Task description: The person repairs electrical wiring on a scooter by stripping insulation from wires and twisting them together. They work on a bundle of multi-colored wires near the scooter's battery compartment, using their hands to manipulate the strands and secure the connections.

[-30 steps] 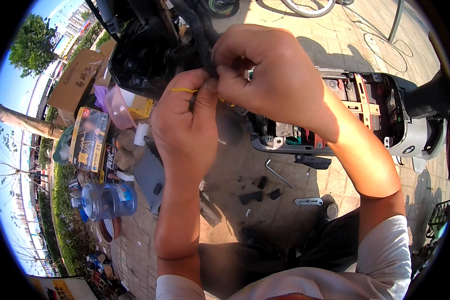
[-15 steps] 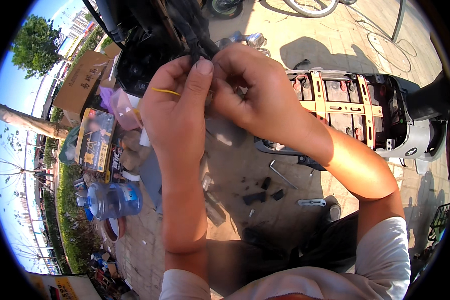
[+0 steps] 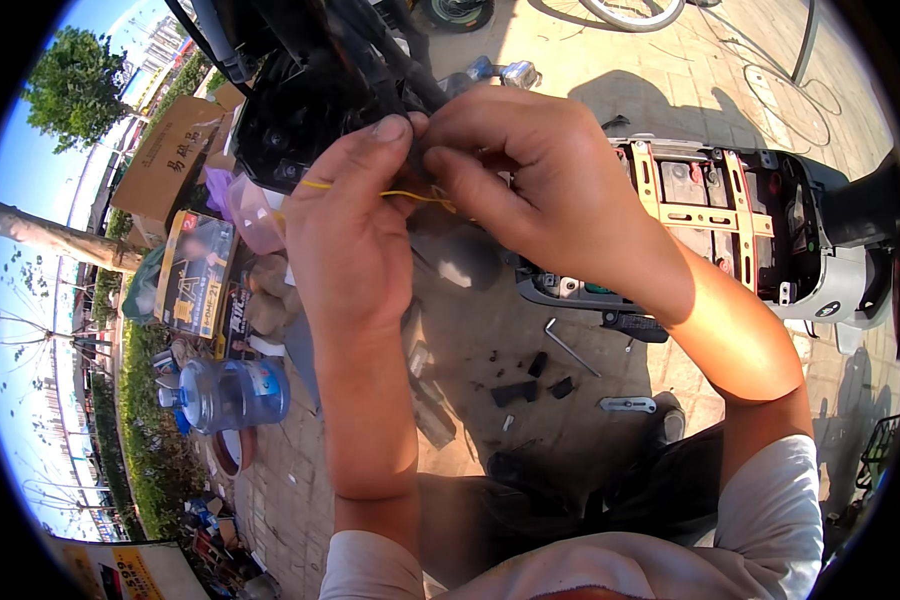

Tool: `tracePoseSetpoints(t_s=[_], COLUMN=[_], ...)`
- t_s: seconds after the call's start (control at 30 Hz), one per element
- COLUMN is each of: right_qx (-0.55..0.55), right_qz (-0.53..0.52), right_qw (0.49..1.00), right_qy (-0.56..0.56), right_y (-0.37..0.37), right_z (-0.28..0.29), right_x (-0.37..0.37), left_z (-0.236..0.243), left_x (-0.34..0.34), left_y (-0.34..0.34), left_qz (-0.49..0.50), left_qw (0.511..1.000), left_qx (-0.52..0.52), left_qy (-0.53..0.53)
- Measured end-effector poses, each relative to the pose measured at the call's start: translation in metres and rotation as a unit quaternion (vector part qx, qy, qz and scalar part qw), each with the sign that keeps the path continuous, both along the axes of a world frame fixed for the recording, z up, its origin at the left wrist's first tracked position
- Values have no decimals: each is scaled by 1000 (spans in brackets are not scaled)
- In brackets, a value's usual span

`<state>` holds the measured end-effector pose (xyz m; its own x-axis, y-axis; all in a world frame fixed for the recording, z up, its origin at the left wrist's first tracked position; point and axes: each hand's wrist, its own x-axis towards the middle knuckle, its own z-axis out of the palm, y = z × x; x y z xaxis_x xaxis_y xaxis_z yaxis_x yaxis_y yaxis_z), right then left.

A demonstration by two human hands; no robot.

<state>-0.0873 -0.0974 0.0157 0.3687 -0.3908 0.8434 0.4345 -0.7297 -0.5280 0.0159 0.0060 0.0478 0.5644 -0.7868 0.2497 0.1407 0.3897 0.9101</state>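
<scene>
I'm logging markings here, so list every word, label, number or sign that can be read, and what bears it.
Wording is described, not copied.
Brown cardboard box: dark characters.
Yellow-black box: characters, digits.
Black box: white lettering, partly hidden.
Blue bottle: label too small.
Grey panel: round badge, too small.
Lower-left board: lettering blurred.

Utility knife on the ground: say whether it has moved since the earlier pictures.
No: the utility knife keeps its place relative to the L-shaped hex key lying nearby.

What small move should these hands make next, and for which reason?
Perhaps the right hand should gently draw the thin yellow wire clear: it passes under the thumb of the left hand, and a curved length shows between the hands.
</scene>
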Motion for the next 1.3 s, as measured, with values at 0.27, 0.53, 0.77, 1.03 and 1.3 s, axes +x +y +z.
tracePoseSetpoints(t_s=[0.27,0.53,0.77,1.03,1.3], right_qx=[8,149,109,182,9], right_qz=[-88,79,49,67,-72], right_qw=[996,985,992,980,997], right_qy=[22,36,43,40,18], right_y=[11,1,-3,5,5], right_z=[7,-3,-3,2,16], right_x=[-2,-3,-7,-9,-11], left_z=[-4,-13,-11,-14,-9], left_x=[-6,14,9,11,-9], left_y=[0,3,5,5,9], left_qz=[2,-117,-106,-81,140], left_qw=[999,993,991,990,934], left_qx=[3,-30,-39,-45,11], left_qy=[-45,-17,-66,-104,-329])
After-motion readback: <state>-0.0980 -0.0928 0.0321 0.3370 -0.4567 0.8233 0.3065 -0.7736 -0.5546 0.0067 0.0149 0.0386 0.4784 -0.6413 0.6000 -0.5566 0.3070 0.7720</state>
